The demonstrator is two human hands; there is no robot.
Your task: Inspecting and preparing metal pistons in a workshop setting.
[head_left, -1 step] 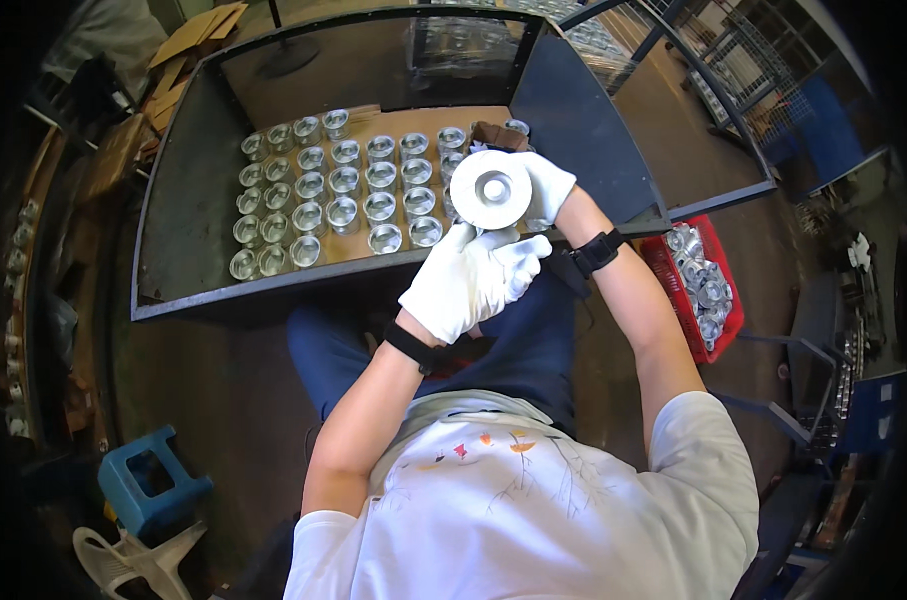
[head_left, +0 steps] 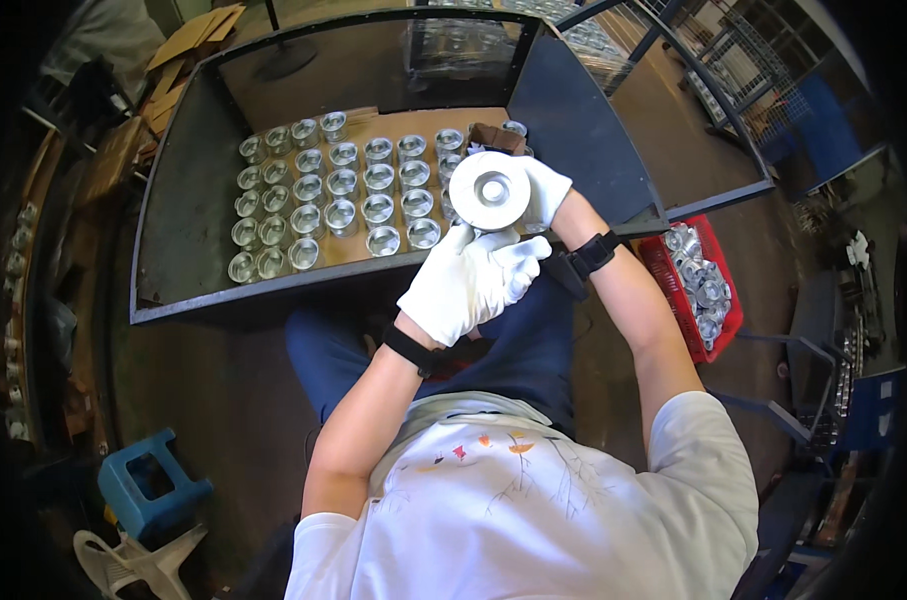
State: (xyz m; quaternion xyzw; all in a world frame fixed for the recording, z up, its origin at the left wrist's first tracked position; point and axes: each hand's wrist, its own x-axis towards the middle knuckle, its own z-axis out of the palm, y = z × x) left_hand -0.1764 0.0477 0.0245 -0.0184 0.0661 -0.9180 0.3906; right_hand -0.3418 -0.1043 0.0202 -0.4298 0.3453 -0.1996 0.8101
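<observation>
A shiny round metal part (head_left: 467,205), with a wide flat rim and a small round centre, is held up before me at the near edge of the metal bin. My right hand (head_left: 545,192), in a white glove, grips it at its right side, the fingers partly hidden behind it. From below, my left hand (head_left: 463,285), also gloved in white, closes on its lower edge with the other fingers curled. Rows of similar silvery round parts (head_left: 378,209) stand upright beyond my hands, on a brown cardboard sheet (head_left: 370,124) in the bin.
The dark bin's front rim (head_left: 263,288) runs just past my knees. To my right stands a red crate (head_left: 730,318) full of metal parts. A small brown box (head_left: 500,138) sits in the bin's right part. A blue stool (head_left: 153,490) is at lower left.
</observation>
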